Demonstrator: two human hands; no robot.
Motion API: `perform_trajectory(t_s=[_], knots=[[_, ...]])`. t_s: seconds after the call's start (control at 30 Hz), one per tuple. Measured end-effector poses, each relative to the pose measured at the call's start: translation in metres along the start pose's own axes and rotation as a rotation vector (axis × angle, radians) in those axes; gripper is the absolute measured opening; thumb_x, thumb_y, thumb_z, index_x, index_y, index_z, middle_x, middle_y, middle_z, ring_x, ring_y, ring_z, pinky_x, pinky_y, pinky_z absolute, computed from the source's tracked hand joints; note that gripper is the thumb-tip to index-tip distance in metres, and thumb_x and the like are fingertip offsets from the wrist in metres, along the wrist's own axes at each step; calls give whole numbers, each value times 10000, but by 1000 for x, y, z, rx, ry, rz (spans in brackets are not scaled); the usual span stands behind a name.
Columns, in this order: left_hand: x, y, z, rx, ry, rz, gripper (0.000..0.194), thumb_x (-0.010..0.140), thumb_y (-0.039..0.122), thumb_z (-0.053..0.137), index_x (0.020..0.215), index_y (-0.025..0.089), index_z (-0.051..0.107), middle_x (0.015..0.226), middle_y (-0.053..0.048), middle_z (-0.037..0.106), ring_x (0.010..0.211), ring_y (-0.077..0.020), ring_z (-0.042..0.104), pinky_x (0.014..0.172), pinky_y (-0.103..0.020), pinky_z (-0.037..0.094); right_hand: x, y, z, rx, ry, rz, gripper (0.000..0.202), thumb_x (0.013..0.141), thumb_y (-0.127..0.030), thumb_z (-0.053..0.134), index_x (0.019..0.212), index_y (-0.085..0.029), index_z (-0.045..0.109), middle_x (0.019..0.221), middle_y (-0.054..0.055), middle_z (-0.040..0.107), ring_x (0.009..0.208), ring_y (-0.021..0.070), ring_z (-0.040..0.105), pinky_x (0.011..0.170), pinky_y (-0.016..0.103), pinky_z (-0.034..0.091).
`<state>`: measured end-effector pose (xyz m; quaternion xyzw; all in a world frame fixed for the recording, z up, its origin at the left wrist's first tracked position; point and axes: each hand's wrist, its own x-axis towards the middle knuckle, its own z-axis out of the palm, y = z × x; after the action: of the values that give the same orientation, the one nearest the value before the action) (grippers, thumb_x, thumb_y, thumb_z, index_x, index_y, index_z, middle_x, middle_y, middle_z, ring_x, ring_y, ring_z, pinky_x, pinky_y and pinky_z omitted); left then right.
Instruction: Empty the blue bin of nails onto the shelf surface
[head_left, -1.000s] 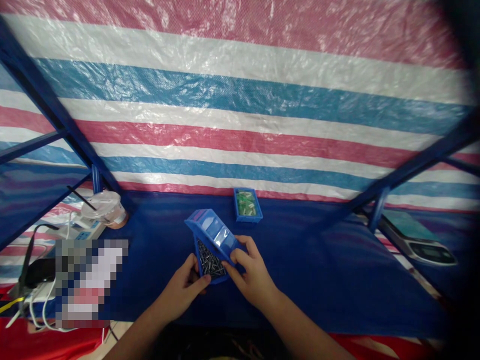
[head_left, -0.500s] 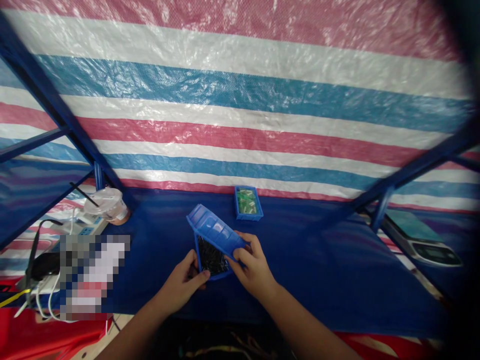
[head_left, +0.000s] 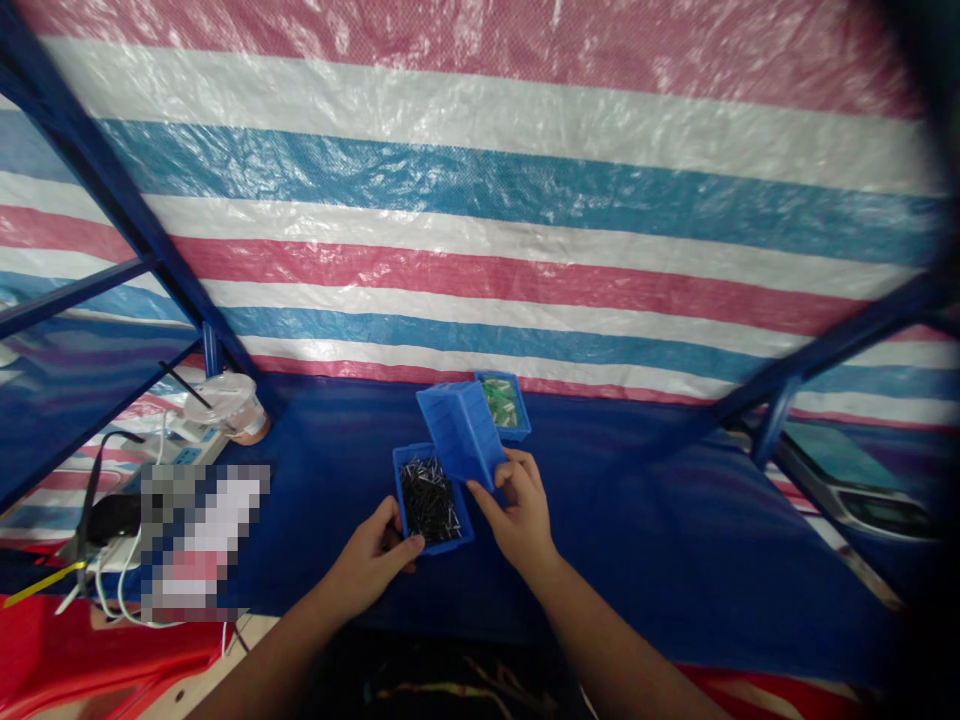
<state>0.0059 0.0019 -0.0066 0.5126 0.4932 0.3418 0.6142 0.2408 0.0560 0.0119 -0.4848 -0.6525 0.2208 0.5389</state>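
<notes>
My left hand point(head_left: 382, 548) grips the near left corner of a blue plastic bin point(head_left: 465, 530), thumb over its rim. Heaped inside the bin are many small dark, thin metal pieces point(head_left: 429, 500) that look like screws or nails; their exact kind is hard to make out. My right hand point(head_left: 519, 505) pinches a second blue plastic bin point(head_left: 465, 435) by its near edge. That bin is tilted above the far right side of the filled one, and no contents show in it. Behind it, partly hidden, stands a third blue bin point(head_left: 516, 434) holding green and clear small pieces point(head_left: 500, 400).
A blue table surface point(head_left: 637, 520) lies under everything. To the left are a lidded drink cup point(head_left: 238, 410) with a straw, a power strip point(head_left: 184, 455) and cables. A digital scale point(head_left: 862, 490) stands at the right. Blue frame bars and striped sheeting point(head_left: 525, 270) enclose the back.
My right hand has turned the second bin from upside down over the filled bin to a tilted position, up and right. More of the dark pieces shows. My left hand keeps its grip.
</notes>
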Motion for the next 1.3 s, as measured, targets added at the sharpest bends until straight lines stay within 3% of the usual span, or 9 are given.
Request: perform_trajectory(t_s=[0.13,0.3,0.5,0.67,0.93,1.13,1.3], knots=[[0,2,1,-12,2,-19,369,852,489,684,916,195,471,839,-3,542,739,-141,575,668,-273,526,22,14,13,157,-5,112,321,836,-427,725,816,-227,476,938,43,531,911,205,556,761,321,540],[-1,1,0,-46,-3,-10,360,855,477,687,925,191,479,835,-2,545,744,-143,582,679,-271,515,61,8,27,217,-118,106,277,837,-387,703,935,-227,500,948,34,539,873,187,561,728,301,536],[-1,-4,-2,-57,-3,25,344,861,460,683,900,191,473,816,3,537,734,-146,585,682,-275,511,104,22,48,-2,-275,84,260,862,-399,636,1020,-233,515,909,11,608,770,178,584,673,292,489],[0,-6,-3,-26,-3,60,330,881,453,665,888,189,468,803,2,555,740,-160,614,672,-270,495,125,44,66,-93,-324,149,176,852,-355,603,970,-233,558,952,10,649,837,193,614,800,335,485],[0,-10,-3,-20,0,61,338,877,461,669,890,189,468,789,4,554,722,-163,617,658,-272,496,134,69,92,-96,-261,322,173,850,-302,591,1000,-216,579,1013,58,661,952,223,626,960,424,459],[1,-12,-3,-44,-17,54,331,878,452,671,883,188,472,796,3,536,730,-151,590,670,-268,497,126,84,103,42,-271,436,432,802,-299,651,1203,-223,510,1118,79,656,924,201,669,888,396,531],[1,-14,-3,-66,-21,38,329,870,451,680,909,187,489,820,-3,533,739,-144,560,673,-267,502,116,81,104,174,-295,421,616,770,-232,643,1341,-224,411,1320,127,562,1013,187,667,867,352,560]])
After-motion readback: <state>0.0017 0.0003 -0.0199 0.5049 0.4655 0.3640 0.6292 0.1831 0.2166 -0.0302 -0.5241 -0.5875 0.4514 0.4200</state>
